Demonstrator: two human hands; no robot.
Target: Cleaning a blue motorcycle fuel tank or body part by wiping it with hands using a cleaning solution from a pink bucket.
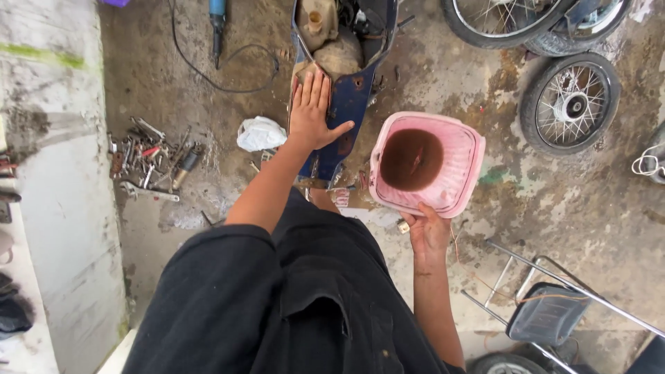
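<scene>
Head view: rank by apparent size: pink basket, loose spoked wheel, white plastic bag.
1. pink basket, held by the right hand; nearer the camera, so the lead is unsure
2. loose spoked wheel, close behind in apparent size
3. white plastic bag, clearly smallest

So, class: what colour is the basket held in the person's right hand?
Pink, with dark brown liquid or grime pooled inside the basket; the right hand grips its near rim. Head view.

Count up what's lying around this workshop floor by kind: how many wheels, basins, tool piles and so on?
Spoked wheels: 2 (one loose, one at the top edge)
Pink basin of brown liquid, held by the right hand: 1
Blue motorbike body, under the left hand: 1
Tool pile: 1
White bag: 1
Blue power tool: 1
Total: 7
</scene>
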